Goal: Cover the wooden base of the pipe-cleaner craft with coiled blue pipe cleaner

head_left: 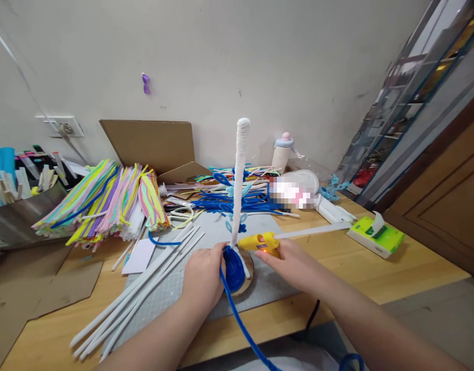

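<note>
My left hand is closed on the left edge of a round base. A spiral of blue pipe cleaner covers much of the base's top, and its long loose end runs past my fingers and down toward my lap. An upright post wrapped in white rises from the back of the base, with a short white strip lying at its foot. In my right hand is a yellow hot glue gun, its small orange light lit. The gun's nozzle points left, close to the foot of the post.
White pipe cleaners lie on the grey mat at left. Colourful pipe cleaner bundles sit behind them, with blue ones at the back. Cardboard leans on the wall. A bottle and tissue pack stand at right.
</note>
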Demonstrator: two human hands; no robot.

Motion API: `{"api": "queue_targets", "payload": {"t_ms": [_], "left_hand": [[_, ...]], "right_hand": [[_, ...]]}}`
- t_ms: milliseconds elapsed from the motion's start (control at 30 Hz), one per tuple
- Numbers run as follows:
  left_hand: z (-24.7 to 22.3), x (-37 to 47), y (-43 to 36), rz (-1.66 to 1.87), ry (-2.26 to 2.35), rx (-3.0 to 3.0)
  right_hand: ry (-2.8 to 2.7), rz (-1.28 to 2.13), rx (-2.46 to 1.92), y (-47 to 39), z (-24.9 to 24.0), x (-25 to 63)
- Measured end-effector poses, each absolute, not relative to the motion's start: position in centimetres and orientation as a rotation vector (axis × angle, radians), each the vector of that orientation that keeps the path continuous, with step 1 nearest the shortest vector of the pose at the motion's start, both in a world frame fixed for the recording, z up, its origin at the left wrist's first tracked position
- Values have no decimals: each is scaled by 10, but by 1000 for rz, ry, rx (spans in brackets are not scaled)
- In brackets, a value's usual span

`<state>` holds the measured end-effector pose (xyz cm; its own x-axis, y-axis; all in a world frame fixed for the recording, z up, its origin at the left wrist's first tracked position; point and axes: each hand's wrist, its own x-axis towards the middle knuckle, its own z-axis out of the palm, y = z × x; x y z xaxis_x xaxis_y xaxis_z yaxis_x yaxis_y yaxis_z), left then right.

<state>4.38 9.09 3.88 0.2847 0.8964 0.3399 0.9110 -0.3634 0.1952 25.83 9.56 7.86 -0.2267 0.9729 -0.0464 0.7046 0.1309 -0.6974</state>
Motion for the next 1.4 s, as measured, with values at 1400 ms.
{"api": "queue_targets", "payload": {"t_ms": [1400], "left_hand": [[36, 44, 91, -662, -1750, -2507]], "right_hand": [[-2005, 943, -1556, 83, 73, 261]]}}
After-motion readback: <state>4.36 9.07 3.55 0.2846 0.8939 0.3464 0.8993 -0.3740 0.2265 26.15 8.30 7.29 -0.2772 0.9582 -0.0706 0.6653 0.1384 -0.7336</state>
